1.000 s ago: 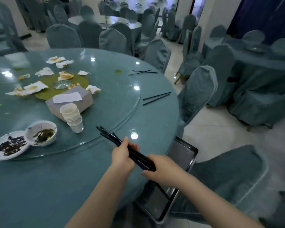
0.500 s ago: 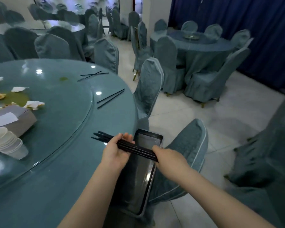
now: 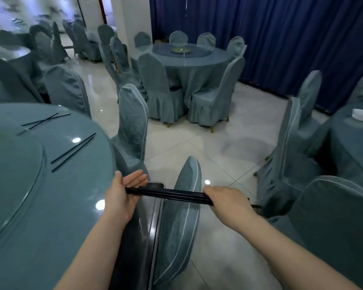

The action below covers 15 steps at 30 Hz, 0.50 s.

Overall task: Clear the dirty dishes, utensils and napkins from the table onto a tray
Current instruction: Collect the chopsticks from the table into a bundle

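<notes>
Head view: no readable writing; bundle of black chopsticks [image 3: 168, 194] now level above dark rectangular metal tray [image 3: 153, 231] beside round teal table [image 3: 50, 206], right hand [image 3: 228, 200] gripping one end, left hand [image 3: 123, 193] unfurled, palm against the other.

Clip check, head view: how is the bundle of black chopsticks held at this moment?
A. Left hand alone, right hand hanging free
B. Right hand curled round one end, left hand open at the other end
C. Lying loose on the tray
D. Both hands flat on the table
B: the right hand curls round one end of the bundle of black chopsticks, while the left hand meets the other end with straight fingers.
</notes>
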Available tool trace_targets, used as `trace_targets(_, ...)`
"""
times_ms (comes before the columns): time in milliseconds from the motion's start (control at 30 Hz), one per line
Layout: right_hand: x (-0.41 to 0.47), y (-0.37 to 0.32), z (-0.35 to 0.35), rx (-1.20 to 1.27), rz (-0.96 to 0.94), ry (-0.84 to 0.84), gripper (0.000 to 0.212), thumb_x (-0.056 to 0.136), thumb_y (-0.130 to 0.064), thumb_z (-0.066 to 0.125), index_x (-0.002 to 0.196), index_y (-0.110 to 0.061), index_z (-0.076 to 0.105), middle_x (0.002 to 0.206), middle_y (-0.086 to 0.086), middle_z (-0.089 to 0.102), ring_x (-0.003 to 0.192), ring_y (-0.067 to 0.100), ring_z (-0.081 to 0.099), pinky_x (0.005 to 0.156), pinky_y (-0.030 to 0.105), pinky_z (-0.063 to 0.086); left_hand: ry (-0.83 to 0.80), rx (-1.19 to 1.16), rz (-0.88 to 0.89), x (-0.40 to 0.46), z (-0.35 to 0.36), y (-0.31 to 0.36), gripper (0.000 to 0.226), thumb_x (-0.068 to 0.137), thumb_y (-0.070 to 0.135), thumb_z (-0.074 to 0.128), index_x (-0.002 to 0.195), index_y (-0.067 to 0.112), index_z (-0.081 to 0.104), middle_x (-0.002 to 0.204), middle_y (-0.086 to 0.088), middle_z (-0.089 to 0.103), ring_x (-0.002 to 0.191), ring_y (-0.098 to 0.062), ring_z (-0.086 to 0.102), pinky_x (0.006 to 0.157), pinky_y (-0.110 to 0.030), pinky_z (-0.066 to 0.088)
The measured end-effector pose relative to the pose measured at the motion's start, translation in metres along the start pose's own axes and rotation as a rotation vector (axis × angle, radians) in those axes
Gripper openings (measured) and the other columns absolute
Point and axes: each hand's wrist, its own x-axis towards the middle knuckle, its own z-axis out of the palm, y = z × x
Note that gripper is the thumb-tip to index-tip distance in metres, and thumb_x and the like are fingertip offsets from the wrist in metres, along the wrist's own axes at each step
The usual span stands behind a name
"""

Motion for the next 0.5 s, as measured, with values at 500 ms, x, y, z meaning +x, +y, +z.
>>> trace_targets(500, 0.094, 0.261, -0.038, -0.019, -0.032, 0.028, 0.007, 0.092, -0.019, 0.044, 0.099, -0.02, 0.046, 0.086, -0.001, 0.059, 0.074, 0.024, 0.056, 0.062, 0.034, 0.044, -0.185, 0.332, 0.07, 0.087, 0.254, -0.09, 0.039, 0.102, 0.038, 0.029, 0.119, 0.02, 0.059, 0.123, 0.002, 0.06, 0.117, -0.009, 0.052, 0.106, -0.027, 0.034)
